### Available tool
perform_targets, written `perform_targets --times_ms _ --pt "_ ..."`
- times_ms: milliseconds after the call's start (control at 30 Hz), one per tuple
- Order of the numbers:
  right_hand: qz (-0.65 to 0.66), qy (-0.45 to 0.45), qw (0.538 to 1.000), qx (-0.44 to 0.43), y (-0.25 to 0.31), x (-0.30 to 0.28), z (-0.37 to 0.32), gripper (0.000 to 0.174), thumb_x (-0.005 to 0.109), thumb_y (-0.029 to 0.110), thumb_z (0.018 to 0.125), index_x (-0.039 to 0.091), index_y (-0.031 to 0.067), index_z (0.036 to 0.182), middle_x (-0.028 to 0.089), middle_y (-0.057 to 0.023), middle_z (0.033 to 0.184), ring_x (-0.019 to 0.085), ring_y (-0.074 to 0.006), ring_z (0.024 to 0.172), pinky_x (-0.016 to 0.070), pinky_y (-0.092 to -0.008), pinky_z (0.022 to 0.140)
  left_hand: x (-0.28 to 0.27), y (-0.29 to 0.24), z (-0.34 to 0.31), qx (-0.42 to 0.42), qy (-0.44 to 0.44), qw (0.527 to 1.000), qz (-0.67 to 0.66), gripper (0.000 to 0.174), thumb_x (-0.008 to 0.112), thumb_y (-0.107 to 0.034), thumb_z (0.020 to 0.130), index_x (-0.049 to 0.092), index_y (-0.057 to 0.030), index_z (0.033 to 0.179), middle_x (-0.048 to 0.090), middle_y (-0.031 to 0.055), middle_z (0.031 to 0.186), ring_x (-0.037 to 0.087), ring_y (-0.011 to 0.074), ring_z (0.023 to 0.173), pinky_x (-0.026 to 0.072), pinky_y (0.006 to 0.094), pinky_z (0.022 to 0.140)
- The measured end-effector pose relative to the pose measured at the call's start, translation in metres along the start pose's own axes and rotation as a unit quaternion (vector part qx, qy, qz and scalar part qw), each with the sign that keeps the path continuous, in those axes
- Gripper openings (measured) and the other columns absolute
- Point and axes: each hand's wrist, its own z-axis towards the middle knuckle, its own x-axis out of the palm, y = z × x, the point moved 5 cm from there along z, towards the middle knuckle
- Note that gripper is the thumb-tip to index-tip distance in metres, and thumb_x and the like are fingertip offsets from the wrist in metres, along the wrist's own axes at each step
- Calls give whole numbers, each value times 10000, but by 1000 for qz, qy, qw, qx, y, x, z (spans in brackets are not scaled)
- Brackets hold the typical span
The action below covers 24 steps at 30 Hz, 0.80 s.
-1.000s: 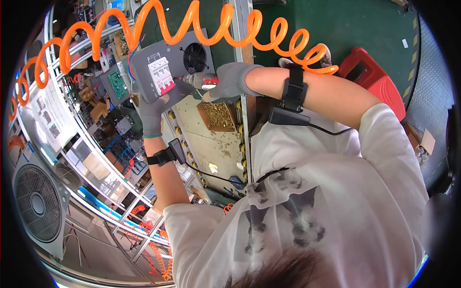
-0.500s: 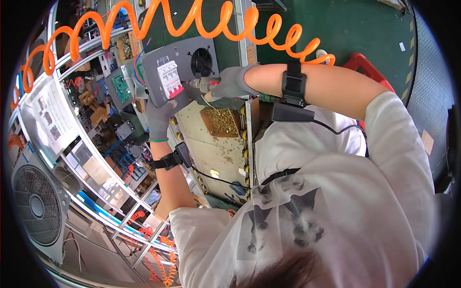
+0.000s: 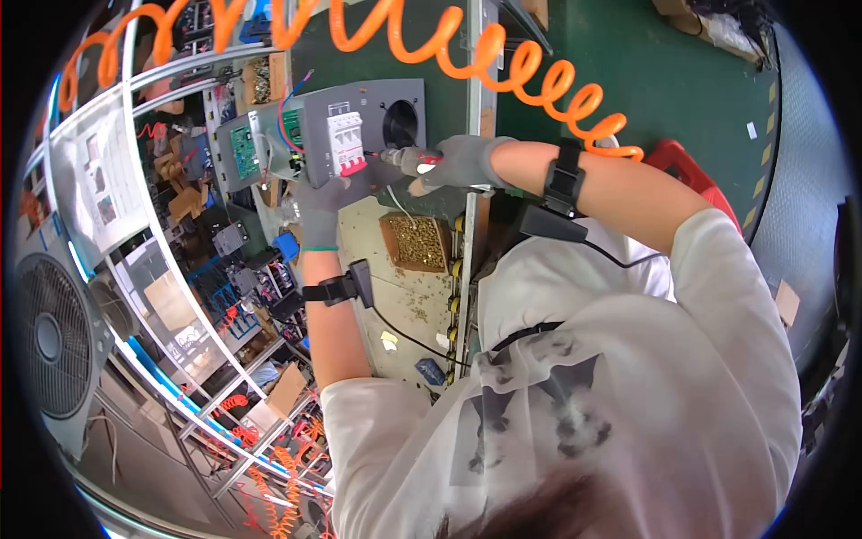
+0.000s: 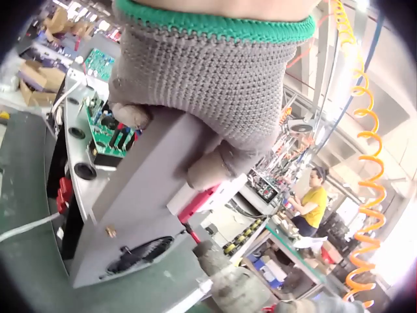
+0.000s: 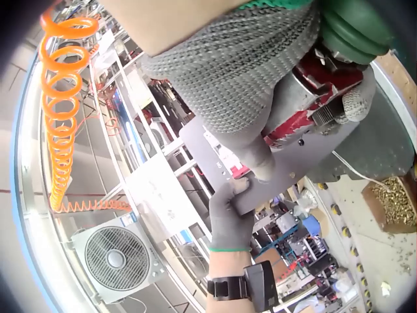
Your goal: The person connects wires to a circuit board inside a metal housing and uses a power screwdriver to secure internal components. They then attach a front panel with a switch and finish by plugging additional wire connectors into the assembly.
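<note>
A grey metal panel (image 3: 375,99) carries a white breaker block with red switches (image 3: 347,144) and a round black fan (image 3: 400,123). My gloved left hand (image 3: 318,208) grips the panel's near edge; in the left wrist view that hand (image 4: 202,85) has its thumb on the face and a finger round the edge. Gripped in my gloved right hand (image 3: 463,162) is a red and grey power driver (image 3: 415,161), its bit pointing at the panel beside the breaker. From the right wrist camera, the right hand (image 5: 241,85) is wrapped round the driver (image 5: 313,98), hiding its tip.
Below the panel, a box of small brass-coloured parts (image 3: 417,242) stands on the bench, with loose pieces scattered nearby. An orange coiled hose (image 3: 503,72) hangs across the top. Green circuit boards (image 3: 243,151) lie left of the panel; a fan (image 3: 52,332) stands far left.
In the head view, the panel and both hands have shifted right and slightly down. The left hand still grips the edge and the right hand still holds the driver.
</note>
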Motion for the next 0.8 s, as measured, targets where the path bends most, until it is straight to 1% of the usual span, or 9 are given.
perform_targets --times_ms 133,167,233,300,500,567,667,733,800 --pt "-94 -79 992 -21 10 -17 -32 642 660 556 726 542 3 1031 600 -103 827 588 -227 631 451 -340 569 0 -31 -29 80 -153 985 12 522 636 -92 704 497 42 1189 580 36 889 550 121 719 462 262 678" --pt "-79 -72 994 23 -1 -21 -49 641 674 552 719 542 -4 1009 588 -103 789 585 -222 625 451 -333 547 5 -30 -60 90 -280 955 -42 426 617 -109 761 509 17 1153 515 2 792 488 113 634 435 262 617" --pt "-48 -68 993 88 -29 -28 -78 624 693 544 711 534 -1 969 551 -82 706 550 -196 568 437 -321 512 2 18 -80 -55 -319 864 -385 285 641 -211 783 591 -32 999 403 -19 669 433 147 591 381 263 584" --pt "-39 -74 988 127 -38 -33 -96 578 700 521 715 529 15 936 518 -50 649 510 -168 513 419 -312 496 24 50 -101 -218 -243 773 -545 196 610 -160 814 586 -29 958 474 11 709 470 148 620 393 255 600" --pt "-71 -127 985 93 -20 -23 -127 432 721 368 746 560 17 940 545 -44 734 519 -132 642 435 -282 585 115 68 -125 -226 -68 710 -664 310 506 20 858 501 83 1161 554 137 1004 573 202 827 515 316 836" --pt "-90 -138 984 67 -6 -17 -132 404 737 323 745 565 15 942 538 -21 745 491 -86 633 424 -252 563 113 32 -121 -143 -4 790 -597 378 451 21 902 405 105 1267 498 199 1177 567 272 1003 484 297 940" --pt "-130 -140 981 44 7 -7 -134 389 732 308 747 571 15 945 540 -11 739 489 -79 627 427 -253 561 104 -10 -130 -159 64 726 -666 382 437 -28 939 376 104 1291 471 207 1248 541 288 1092 469 254 948" --pt "-92 -116 987 59 15 2 -135 532 740 409 731 564 -2 1019 599 -127 862 543 -195 776 449 -318 749 97 -21 -133 -141 62 714 -683 393 455 -115 955 392 103 1276 521 186 1177 562 264 1063 509 233 848" --pt "-103 -104 988 46 20 7 -134 535 741 410 730 563 -8 1011 596 -127 850 538 -189 764 450 -316 738 93 -14 -133 -180 65 807 -558 399 446 -176 966 418 101 1253 563 162 1095 590 212 946 517 213 698"
